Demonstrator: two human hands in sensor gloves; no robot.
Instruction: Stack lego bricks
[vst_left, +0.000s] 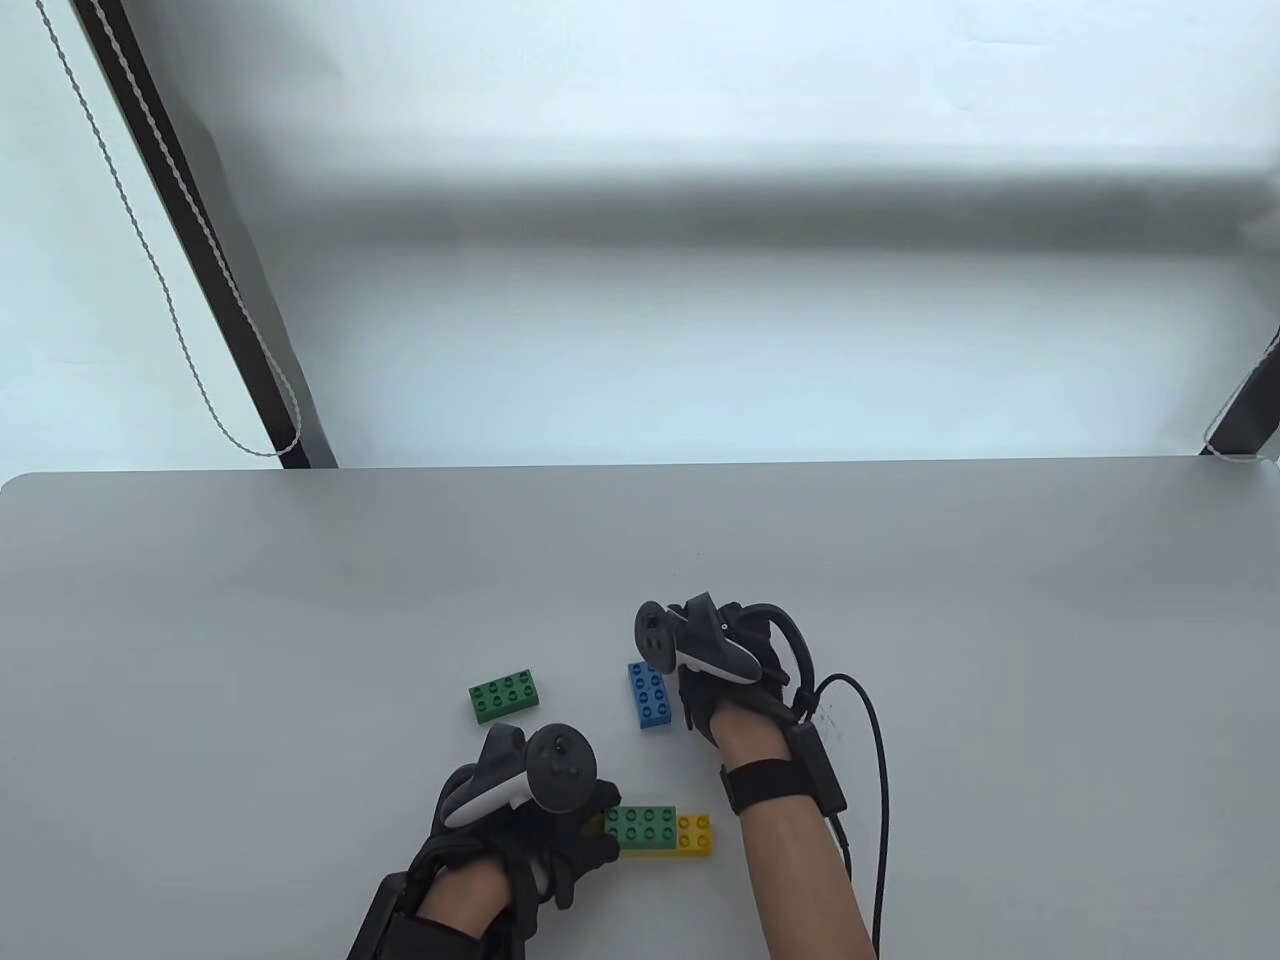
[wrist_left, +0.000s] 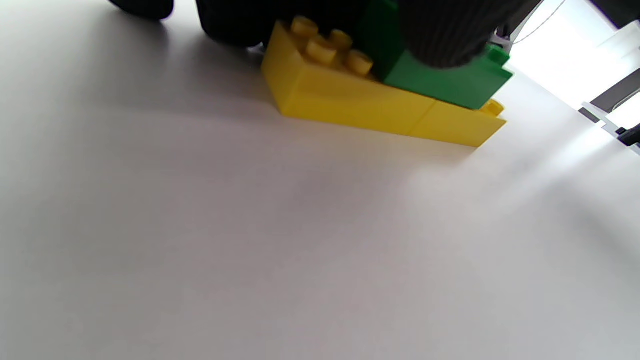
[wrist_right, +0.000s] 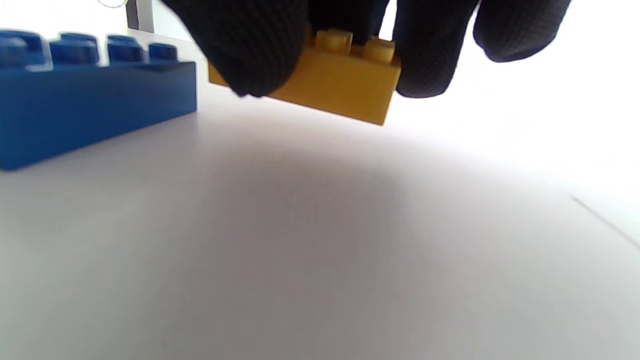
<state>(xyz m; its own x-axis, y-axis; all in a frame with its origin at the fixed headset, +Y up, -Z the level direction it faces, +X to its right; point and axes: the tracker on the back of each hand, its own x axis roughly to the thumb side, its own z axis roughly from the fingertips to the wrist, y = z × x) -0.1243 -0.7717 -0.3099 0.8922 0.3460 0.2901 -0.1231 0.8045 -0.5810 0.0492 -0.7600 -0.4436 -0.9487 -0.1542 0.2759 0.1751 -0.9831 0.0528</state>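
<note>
A green brick (vst_left: 641, 826) sits on top of two yellow bricks (vst_left: 694, 835) lying end to end near the table's front. In the left wrist view a gloved fingertip (wrist_left: 440, 35) presses on the green brick (wrist_left: 450, 82) above the yellow bricks (wrist_left: 350, 97). My left hand (vst_left: 540, 830) rests at the stack's left end. My right hand (vst_left: 725, 665) grips a small yellow brick (wrist_right: 340, 80) between thumb and fingers, tilted just above the table, next to a blue brick (wrist_right: 75, 90). The blue brick (vst_left: 650, 694) lies left of the right hand. A second green brick (vst_left: 506, 694) lies loose to the left.
The grey table (vst_left: 1000, 620) stretches wide behind and to both sides of the bricks. A cable (vst_left: 875, 760) runs from the right wrist toward the front edge.
</note>
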